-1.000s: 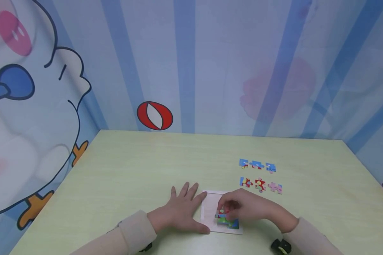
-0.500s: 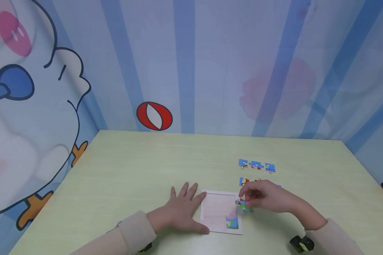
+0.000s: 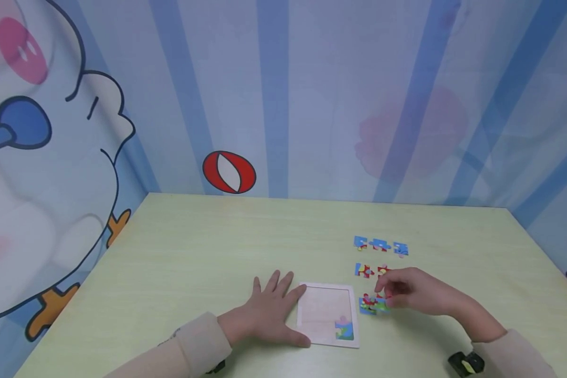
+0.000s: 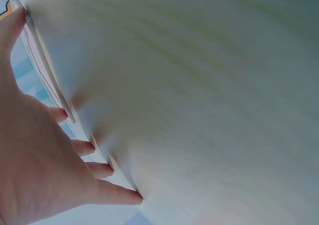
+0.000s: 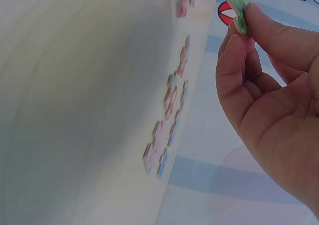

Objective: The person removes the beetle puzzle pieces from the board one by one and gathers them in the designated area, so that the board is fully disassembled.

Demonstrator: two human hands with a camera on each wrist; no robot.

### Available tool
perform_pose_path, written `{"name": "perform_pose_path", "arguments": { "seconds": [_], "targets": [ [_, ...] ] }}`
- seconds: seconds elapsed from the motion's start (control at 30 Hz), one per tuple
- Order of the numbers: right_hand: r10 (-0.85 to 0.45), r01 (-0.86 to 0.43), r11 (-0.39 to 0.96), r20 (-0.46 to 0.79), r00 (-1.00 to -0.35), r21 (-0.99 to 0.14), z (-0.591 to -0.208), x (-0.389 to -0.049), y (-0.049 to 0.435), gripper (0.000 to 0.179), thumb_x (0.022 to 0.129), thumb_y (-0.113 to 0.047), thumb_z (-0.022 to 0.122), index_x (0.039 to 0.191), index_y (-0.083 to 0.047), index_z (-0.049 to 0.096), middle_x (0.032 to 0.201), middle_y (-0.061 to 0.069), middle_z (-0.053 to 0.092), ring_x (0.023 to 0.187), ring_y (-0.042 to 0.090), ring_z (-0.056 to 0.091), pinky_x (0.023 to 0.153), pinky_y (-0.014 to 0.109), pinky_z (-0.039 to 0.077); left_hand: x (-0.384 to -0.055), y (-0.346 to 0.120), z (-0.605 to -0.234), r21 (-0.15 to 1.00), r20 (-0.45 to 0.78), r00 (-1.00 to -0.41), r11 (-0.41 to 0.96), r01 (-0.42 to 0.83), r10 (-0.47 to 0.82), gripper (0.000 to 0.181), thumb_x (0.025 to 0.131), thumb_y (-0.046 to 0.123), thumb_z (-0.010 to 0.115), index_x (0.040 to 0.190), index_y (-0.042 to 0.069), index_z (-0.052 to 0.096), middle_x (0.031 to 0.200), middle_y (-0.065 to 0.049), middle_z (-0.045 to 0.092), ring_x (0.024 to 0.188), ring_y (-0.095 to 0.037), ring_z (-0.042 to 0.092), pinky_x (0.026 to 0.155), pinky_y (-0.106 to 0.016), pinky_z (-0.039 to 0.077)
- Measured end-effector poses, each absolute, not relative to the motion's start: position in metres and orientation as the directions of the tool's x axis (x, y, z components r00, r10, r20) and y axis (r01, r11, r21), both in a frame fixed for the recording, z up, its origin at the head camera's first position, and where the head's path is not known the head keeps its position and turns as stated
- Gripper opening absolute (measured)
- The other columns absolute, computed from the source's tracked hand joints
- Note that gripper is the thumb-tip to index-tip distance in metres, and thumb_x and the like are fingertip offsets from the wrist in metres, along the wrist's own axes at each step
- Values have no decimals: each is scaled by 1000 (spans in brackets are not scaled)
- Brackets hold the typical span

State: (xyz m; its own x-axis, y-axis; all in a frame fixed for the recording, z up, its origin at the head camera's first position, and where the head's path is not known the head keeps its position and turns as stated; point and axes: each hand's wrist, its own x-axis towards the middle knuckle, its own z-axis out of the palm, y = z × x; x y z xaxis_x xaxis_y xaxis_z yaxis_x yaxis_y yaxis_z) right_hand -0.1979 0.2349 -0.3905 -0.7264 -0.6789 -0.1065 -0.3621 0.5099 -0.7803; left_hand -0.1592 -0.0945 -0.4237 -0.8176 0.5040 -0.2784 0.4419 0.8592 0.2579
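My right hand [image 3: 420,291] pinches a green puzzle piece [image 5: 240,8] between thumb and fingers, just above the table to the right of the puzzle tray. Beside that piece, in the head view, a blue, red and green puzzle piece [image 3: 367,305] lies by the tray's right edge. The pale square tray [image 3: 321,310] holds one blue-green piece [image 3: 344,330] with a pink knob in its lower right corner. My left hand [image 3: 274,315] is spread flat at the tray's left side, thumb and index finger touching its border.
Behind the right hand lie a row of three blue pieces [image 3: 380,244] and a second row, partly hidden by that hand, with a red-and-yellow piece [image 3: 364,270]. A pink piece [image 5: 155,144] shows in the right wrist view. A printed curtain [image 3: 312,105] hangs behind the table [image 3: 208,247].
My right hand has moved from over the tray to the right, off its edge, carrying the green puzzle piece. The corner piece in the tray is uncovered. My left hand has stayed still.
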Motion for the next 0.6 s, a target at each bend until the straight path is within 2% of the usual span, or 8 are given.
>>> {"name": "perform_pose_path", "arguments": {
  "seconds": [0.6],
  "targets": [
    [-663, -355, 558, -146, -734, -750, -405, -205, 251, 14, 87, -1, 66, 98, -9, 66, 80, -1, 54, 71, 6, 47, 60, 24, 41, -160, -95, -427, 250, -270, -822, 861, 443, 501, 104, 74, 80, 54, 154, 22, 23, 161, -14, 10, 147, -40, 5, 106, -72, 8]
  ]
}}
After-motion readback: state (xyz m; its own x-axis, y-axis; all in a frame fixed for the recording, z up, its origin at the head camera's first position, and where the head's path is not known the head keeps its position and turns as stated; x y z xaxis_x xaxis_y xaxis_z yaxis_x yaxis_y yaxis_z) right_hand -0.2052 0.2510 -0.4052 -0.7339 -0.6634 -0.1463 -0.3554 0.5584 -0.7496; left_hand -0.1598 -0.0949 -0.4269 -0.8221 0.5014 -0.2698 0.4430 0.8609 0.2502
